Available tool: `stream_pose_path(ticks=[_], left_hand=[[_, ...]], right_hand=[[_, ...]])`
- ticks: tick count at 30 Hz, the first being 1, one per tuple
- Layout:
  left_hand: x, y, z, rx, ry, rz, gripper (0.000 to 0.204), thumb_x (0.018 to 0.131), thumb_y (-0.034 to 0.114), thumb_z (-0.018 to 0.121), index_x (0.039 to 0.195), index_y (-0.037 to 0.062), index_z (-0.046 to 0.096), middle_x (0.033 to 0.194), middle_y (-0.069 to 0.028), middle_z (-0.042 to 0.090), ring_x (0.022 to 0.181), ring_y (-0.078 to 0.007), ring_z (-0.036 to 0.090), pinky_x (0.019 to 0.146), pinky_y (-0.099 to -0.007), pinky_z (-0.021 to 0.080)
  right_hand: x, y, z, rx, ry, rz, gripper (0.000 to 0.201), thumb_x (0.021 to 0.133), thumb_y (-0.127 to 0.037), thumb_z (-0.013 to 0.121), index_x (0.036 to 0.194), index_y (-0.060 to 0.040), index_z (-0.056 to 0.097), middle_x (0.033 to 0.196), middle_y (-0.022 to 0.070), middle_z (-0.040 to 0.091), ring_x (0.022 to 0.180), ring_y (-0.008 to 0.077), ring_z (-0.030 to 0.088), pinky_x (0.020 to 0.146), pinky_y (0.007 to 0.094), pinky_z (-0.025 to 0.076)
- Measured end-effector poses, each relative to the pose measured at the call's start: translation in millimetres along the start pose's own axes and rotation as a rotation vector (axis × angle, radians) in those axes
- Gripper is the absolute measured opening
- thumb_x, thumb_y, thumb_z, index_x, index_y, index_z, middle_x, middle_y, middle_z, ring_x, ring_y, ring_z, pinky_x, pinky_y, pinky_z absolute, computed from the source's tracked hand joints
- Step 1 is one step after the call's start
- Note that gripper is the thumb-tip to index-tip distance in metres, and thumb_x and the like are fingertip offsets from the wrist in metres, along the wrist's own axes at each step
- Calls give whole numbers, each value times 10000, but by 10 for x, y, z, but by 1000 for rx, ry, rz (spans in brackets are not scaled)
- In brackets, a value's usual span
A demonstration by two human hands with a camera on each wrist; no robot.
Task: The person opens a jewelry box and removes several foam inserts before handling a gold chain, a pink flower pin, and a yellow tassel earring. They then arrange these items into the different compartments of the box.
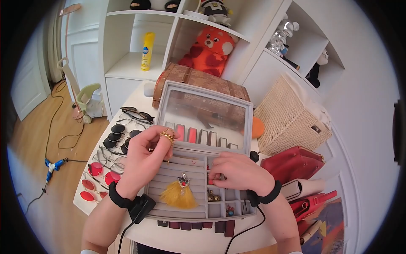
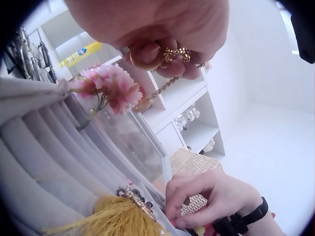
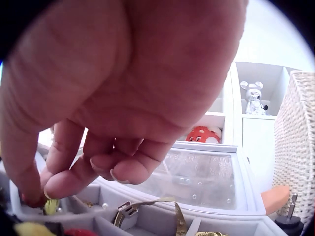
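My left hand [image 1: 146, 148] is raised over the left part of a grey jewelry box [image 1: 157, 211], with a gold chain [image 2: 175, 54] in its curled fingers. A pink flower ornament [image 2: 115, 88] sticks up by the padded rolls below that hand. On the rolls lies a yellow tassel earring [image 1: 179, 194] with a jeweled top. My right hand [image 1: 241, 171] reaches into a small compartment on the right side, thumb and finger pinching a small red piece [image 3: 32, 200] beside a yellow-green bit [image 3: 51, 206]. Its shape is mostly hidden by the fingers. A strap with a buckle [image 3: 125, 211] lies in a neighboring compartment.
The box's glass lid [image 1: 203, 112] stands up, with a brown trunk [image 1: 190, 82] behind it. Several sunglasses [image 1: 113, 137] lie on the left of the white table [image 1: 169, 241]. A woven basket [image 1: 287, 114] and red bags [image 1: 292, 163] are at the right.
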State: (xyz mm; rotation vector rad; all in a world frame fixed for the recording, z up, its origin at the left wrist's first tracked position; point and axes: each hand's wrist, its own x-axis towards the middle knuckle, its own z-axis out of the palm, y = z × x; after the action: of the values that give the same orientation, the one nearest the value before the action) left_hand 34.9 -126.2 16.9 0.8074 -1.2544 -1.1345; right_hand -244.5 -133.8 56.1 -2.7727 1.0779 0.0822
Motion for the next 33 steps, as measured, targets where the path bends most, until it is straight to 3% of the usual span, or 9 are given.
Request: stream_pose_path(ticks=[4, 7, 16, 20, 22, 26, 30, 33], left_hand=[[-4, -12, -13, 1, -2, 19, 178, 1091, 111, 595, 1142, -18, 706, 791, 22, 641, 725, -36, 564, 675, -220, 455], [-6, -9, -13, -4, -28, -20, 177, 1082, 106, 604, 1147, -27, 700, 806, 18, 649, 737, -34, 575, 681, -220, 464], [-18, -28, -17, 24, -70, 9, 232, 1052, 120, 641, 1194, -54, 697, 882, 2, 700, 771, -35, 623, 692, -230, 505], [-24, -46, -10, 20, -106, -18, 179, 1069, 79, 594, 1143, -34, 711, 867, -1, 673, 756, -43, 606, 692, -224, 493], [-24, -69, -15, 34, -102, -5, 197, 1063, 104, 615, 1165, -36, 708, 862, -1, 684, 757, -41, 614, 691, -227, 498], [-19, -26, -8, 47, -69, 15, 222, 1055, 121, 631, 1180, -49, 702, 872, -13, 699, 763, -51, 632, 705, -235, 519], [-8, -31, -26, 50, -85, 25, 230, 1052, 112, 629, 1189, -59, 698, 885, -24, 704, 771, -59, 640, 720, -241, 533], [-24, -19, 10, 36, -73, 35, 186, 1070, 73, 582, 1144, -37, 713, 820, 9, 666, 736, -40, 588, 677, -231, 481]], right_hand=[[-3, -84, -247, 203, 14, 169, 102, 887, -181, 742, 953, -122, 792, 887, 7, 724, 984, 228, 658, 869, 380, 556], [125, -113, -316, 220, -38, 192, 117, 892, -167, 736, 974, -101, 786, 903, 32, 743, 980, 252, 675, 891, 386, 553], [397, -106, -106, 258, -66, 152, 205, 905, -160, 740, 1058, -26, 755, 962, 113, 760, 917, 323, 726, 806, 410, 583], [341, -124, -53, 249, 41, 76, 206, 928, -181, 743, 1074, -37, 759, 967, 126, 751, 914, 314, 725, 814, 405, 583], [375, -99, 16, 106, 89, -26, 204, 947, -195, 745, 1102, -65, 766, 984, 118, 745, 902, 307, 721, 811, 401, 583], [464, -262, -38, 196, 94, 97, 187, 952, -194, 745, 1103, -87, 767, 1003, 106, 741, 933, 308, 716, 830, 402, 580], [554, -328, 35, 201, 132, 10, 143, 959, -187, 735, 1061, -89, 757, 1011, 100, 736, 985, 323, 710, 865, 410, 575], [555, -305, 114, 167, 137, -32, 135, 965, -181, 730, 1062, -89, 747, 1034, 98, 724, 1006, 329, 707, 883, 420, 574]])
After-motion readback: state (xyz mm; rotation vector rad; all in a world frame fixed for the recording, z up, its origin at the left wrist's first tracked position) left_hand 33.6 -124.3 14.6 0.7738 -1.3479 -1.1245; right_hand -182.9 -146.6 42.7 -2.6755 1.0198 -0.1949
